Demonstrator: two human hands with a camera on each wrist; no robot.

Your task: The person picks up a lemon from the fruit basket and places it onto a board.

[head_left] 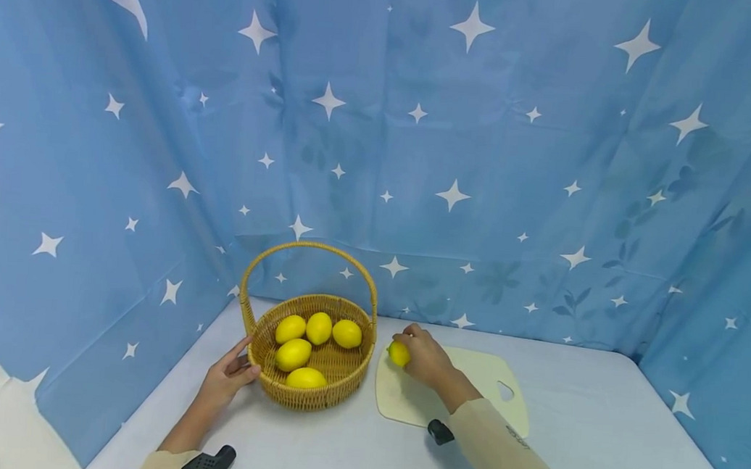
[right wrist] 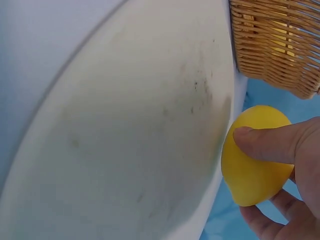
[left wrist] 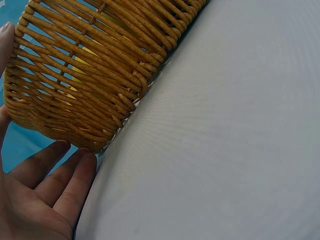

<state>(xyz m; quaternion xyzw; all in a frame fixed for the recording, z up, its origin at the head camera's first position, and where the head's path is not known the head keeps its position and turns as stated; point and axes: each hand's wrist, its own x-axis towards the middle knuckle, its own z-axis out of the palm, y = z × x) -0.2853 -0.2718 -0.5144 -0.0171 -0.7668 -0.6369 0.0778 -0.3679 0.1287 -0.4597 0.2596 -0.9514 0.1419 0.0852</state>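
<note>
My right hand (head_left: 428, 358) pinches a yellow lemon (right wrist: 256, 157) between thumb and fingers, over the left part of a cream cutting board (head_left: 470, 375). In the right wrist view the thumb lies across the lemon's side, with fingertips behind it. My left hand (head_left: 223, 382) rests against the left side of a woven basket (head_left: 311, 402) with a tall handle. Its fingers (left wrist: 72, 192) are extended, with their tips at the basket's outer wall in the left wrist view. Several lemons (head_left: 293, 354) lie inside the basket.
A white table (head_left: 334, 450) carries the basket on the left and the board to its right. The board has a handle hole (head_left: 505, 391) at its right end and dark marks on its surface. Blue star-patterned curtains (head_left: 420, 150) hang behind and at both sides.
</note>
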